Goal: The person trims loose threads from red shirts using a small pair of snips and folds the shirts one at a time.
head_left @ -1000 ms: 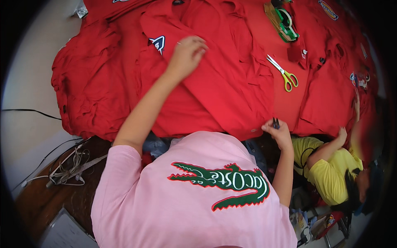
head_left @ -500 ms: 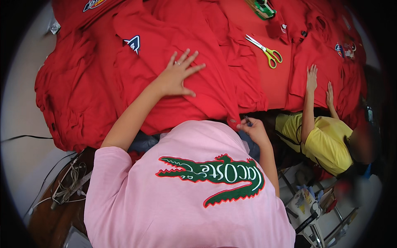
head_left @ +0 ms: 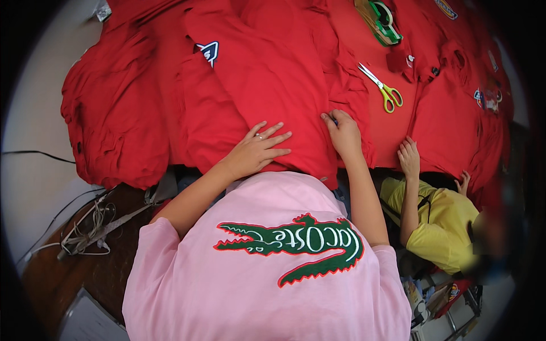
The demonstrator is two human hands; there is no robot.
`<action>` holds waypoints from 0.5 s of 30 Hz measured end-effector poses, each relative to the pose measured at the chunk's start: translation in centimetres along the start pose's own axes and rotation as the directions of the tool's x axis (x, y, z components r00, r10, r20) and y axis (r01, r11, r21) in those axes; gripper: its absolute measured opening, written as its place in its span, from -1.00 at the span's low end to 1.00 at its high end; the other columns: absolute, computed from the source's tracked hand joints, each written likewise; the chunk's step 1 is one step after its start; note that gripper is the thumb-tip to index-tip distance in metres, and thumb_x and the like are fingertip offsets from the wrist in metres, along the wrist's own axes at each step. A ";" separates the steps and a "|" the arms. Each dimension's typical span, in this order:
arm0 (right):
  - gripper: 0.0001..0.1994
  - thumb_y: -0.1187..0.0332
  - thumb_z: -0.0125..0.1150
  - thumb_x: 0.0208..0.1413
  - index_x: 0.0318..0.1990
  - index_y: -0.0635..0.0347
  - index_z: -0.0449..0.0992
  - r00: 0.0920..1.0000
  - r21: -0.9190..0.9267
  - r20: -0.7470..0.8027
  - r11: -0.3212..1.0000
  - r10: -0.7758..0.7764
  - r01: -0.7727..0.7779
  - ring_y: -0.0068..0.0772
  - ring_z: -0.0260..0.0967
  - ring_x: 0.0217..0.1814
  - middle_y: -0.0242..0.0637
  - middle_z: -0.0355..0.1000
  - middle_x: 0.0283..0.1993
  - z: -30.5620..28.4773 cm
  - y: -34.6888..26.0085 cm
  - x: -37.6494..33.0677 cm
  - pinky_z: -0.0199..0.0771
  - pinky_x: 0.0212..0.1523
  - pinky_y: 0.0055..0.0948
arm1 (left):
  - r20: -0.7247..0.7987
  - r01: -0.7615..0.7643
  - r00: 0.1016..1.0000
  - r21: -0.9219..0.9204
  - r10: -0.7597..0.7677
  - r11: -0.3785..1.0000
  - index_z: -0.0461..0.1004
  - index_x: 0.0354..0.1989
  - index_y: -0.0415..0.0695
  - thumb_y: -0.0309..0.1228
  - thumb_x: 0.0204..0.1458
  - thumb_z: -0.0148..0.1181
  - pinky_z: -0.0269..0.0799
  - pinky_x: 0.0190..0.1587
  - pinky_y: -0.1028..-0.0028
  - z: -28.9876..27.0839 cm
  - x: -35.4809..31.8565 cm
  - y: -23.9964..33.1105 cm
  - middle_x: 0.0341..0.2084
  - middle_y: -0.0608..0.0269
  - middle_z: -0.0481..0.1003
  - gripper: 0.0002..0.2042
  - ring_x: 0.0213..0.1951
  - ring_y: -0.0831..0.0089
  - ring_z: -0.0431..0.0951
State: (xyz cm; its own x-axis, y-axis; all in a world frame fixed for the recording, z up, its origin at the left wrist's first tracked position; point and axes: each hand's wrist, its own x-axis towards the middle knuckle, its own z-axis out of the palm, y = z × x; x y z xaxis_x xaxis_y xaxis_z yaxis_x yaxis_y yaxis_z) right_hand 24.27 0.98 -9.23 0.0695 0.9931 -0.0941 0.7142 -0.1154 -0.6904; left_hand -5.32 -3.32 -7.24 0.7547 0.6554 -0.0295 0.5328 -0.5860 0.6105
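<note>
In front of me a red shirt [head_left: 278, 74] with a navy-and-white patch [head_left: 209, 52] is spread over the table, its lower end reaching the near edge. Fingers spread, my left hand [head_left: 259, 152] rests palm down on the lower part of the cloth; a ring shows on one finger. Close to the shirt's right side is my right hand [head_left: 345, 135], its fingers closed on a small dark-blue object [head_left: 334, 121] that mostly hides behind them; I cannot make out its kind.
Yellow-handled scissors [head_left: 382, 88] and a green tape dispenser [head_left: 381, 23] lie farther right. More red garments [head_left: 116, 119] cover the left. At right, a co-worker in a yellow top [head_left: 441, 227] has a hand [head_left: 409, 157] at the table edge. Tangled cables [head_left: 94, 227] lie lower left.
My left hand has slid back toward me over the shirt. My right hand has moved from the near edge forward onto the cloth. The co-worker's hands have drawn back toward the edge.
</note>
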 end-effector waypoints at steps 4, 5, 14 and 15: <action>-0.74 0.18 0.29 0.24 -0.26 0.23 0.58 0.998 -0.131 -0.042 0.990 -0.049 0.043 0.14 0.51 -0.17 -0.08 0.55 -0.24 1.0 0.3 1.1 0.47 -0.22 -0.03 | -0.029 0.150 0.988 0.001 -0.150 0.989 0.59 0.14 0.03 -0.52 0.13 0.17 -0.15 0.55 -0.03 0.3 -4.7 -1.6 0.35 0.41 0.42 -0.62 0.51 0.25 0.17; -0.75 0.20 0.28 0.25 -0.26 0.24 0.58 0.998 -0.146 -0.018 0.987 -0.066 0.063 0.07 0.52 -0.20 -0.11 0.55 -0.25 1.1 0.4 1.1 0.48 -0.23 -0.07 | -0.061 0.165 0.984 -0.004 -0.165 0.986 0.60 0.13 0.02 -0.51 0.13 0.18 -0.15 0.55 -0.03 0.7 -5.1 -1.8 0.33 0.40 0.44 -0.62 0.49 0.25 0.20; -0.80 0.51 0.05 0.38 0.02 0.31 0.58 0.983 0.501 -0.179 0.864 0.040 0.056 -0.53 0.46 -0.28 -0.26 0.56 -0.13 -0.5 0.0 6.0 0.54 -0.18 -0.45 | -0.254 0.307 0.903 -0.178 -0.345 0.935 0.54 0.19 -0.09 -0.34 0.13 0.24 -0.17 0.54 -0.06 0.6 -0.7 -0.1 0.34 0.12 0.40 -0.58 0.46 0.16 0.24; -0.68 0.62 -0.04 0.35 0.18 0.27 0.50 0.983 0.383 -0.136 0.909 -0.121 0.165 -0.45 0.51 -0.24 -0.15 0.54 -0.03 0.1 -2.1 6.1 0.58 -0.09 -0.45 | -0.345 0.331 0.862 -0.172 -0.371 0.928 0.48 0.26 -0.11 -0.31 0.14 0.24 -0.19 0.54 -0.07 1.3 1.1 -0.2 0.39 0.09 0.33 -0.52 0.48 0.14 0.19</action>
State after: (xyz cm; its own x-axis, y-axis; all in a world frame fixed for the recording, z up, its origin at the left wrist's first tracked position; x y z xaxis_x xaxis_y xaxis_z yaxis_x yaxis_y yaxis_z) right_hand 23.15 7.26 -8.44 0.0764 0.9931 0.0887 0.3937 0.0517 -0.9178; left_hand -4.08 -3.08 -8.41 0.3206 0.9470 0.0211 0.6779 -0.2449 0.6932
